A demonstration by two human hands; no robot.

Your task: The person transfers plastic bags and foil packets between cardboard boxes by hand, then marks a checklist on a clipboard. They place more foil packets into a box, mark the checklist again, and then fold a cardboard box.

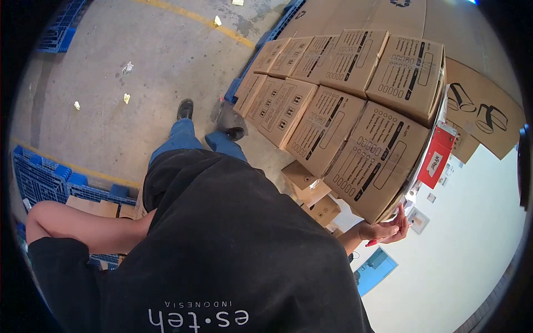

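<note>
My right hand (391, 228) is at the near end of the box stack, its fingers partly curled around a slim red object (372, 242), perhaps a pen. The fingertips are beside the lower corner of a brown carton (377, 161) printed with black text. Just above the hand, a red card (436, 161) with a white label hangs by some papers on top of the stack. My left arm (94, 227) is bent at the elbow, and its hand is hidden behind my black shirt.
Several cartons (327, 119) stand in two tiers, with large cardboard sheets (477, 105) behind them. Smaller boxes (319, 208) lie below my right arm. Blue pallets (41, 177) are at the left edge. Paper scraps (127, 99) lie on the concrete floor (111, 127).
</note>
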